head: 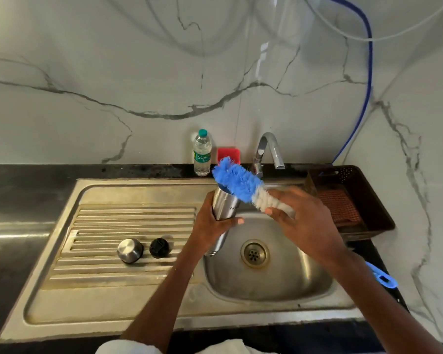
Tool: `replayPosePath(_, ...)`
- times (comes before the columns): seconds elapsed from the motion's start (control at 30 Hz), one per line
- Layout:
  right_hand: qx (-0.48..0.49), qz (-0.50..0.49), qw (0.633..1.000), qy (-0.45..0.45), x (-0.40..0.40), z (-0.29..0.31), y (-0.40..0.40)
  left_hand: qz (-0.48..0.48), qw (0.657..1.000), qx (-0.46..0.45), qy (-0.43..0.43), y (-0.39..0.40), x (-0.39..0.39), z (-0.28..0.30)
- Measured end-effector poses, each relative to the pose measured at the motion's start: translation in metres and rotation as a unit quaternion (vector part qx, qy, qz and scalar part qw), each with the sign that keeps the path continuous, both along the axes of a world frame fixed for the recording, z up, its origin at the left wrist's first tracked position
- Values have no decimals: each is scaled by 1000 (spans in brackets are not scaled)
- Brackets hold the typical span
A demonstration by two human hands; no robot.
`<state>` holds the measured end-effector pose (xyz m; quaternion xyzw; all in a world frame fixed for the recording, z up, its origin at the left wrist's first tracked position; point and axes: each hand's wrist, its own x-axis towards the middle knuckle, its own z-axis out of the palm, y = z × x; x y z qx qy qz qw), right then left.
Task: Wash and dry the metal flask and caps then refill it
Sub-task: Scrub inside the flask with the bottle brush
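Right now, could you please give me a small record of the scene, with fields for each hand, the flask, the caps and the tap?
left hand: grips the metal flask around its body
right hand: holds the blue bottle brush near its white bristles
flask: open, tilted over the sink basin, brush head beside its mouth, not inside
caps: steel cap and black cap side by side on the drainboard
tap: no water visible
behind sink: plastic water bottle, red sponge
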<state>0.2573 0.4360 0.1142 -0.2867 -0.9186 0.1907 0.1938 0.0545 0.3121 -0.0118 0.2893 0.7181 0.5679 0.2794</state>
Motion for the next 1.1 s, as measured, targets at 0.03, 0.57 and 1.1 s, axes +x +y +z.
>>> replayPosePath(0.03,9,3,1000,-13,6,1,1,3,1000,3,-5,-1,-1,0)
replayPosePath(0.57,49,24,998,-39,-11,6,-1,-35,998,-25,36,10,10,-1)
replayPosePath(1.1,-339,-98,926,131,-10,-37,10,-54,981,45,-178,-1,16,11)
